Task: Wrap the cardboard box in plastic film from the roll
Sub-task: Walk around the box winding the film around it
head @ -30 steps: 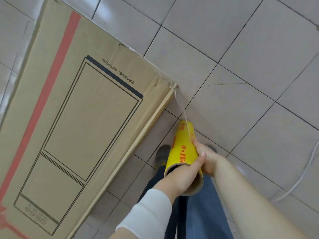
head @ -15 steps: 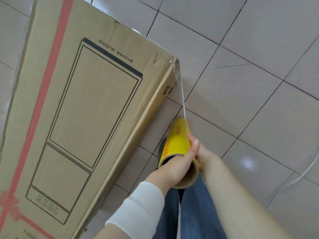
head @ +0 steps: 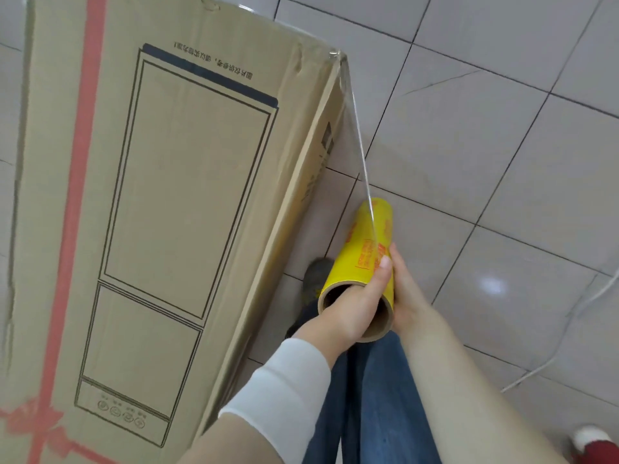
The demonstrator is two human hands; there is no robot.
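A tall cardboard box (head: pixel 187 202) with a printed fridge outline and a red ribbon print fills the left of the view. A yellow roll of plastic film (head: pixel 363 259) is held upright beside the box's right side. My left hand (head: pixel 355 303) grips the roll's near end, thumb along the outside and fingers inside the core. My right hand (head: pixel 402 289) holds the roll from the right. A taut sheet of clear film (head: pixel 358 142) stretches from the roll up to the box's upper right corner.
The floor is pale grey tile (head: pixel 485 162). My legs in blue jeans (head: pixel 378 403) and a grey shoe (head: pixel 316 272) stand just right of the box. A white cable (head: pixel 569 336) lies on the tiles at right, and a red and white shoe (head: pixel 593 440) shows at the bottom right corner.
The view has shifted closer along the box's right side. The roll, held in both hands, has stayed near the box while the film stays stretched to the corner.
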